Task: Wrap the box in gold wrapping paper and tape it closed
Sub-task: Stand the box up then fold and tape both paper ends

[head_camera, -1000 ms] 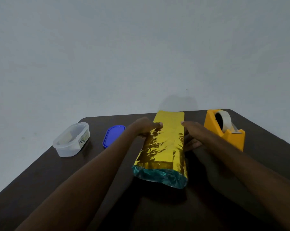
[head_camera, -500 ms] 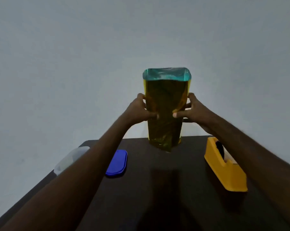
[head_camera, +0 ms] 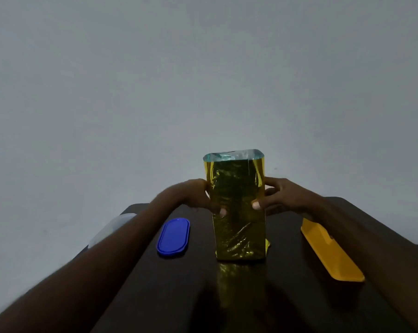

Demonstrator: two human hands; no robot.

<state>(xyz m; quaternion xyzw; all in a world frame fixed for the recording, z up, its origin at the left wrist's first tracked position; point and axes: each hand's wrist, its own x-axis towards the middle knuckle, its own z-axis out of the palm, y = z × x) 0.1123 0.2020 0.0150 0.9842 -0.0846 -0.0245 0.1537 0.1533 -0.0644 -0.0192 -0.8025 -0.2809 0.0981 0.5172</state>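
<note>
The box (head_camera: 238, 207), wrapped in gold wrapping paper (head_camera: 239, 239), is standing upright on its end at the middle of the dark table (head_camera: 203, 296), its top end showing an open teal-tinted rim of paper. The left hand (head_camera: 198, 195) is gripping the box's left side, thumb curled onto the near face; the right hand (head_camera: 282, 195) is gripping the right side likewise, thumb pressing the near face and fingers wrapping behind. A blue lid (head_camera: 173, 237) is lying flat to the left of the box, a clear container (head_camera: 112, 228) is sitting farther left, partly hidden by the forearm, and a yellow tape dispenser (head_camera: 330, 253) is lying to the right.
</note>
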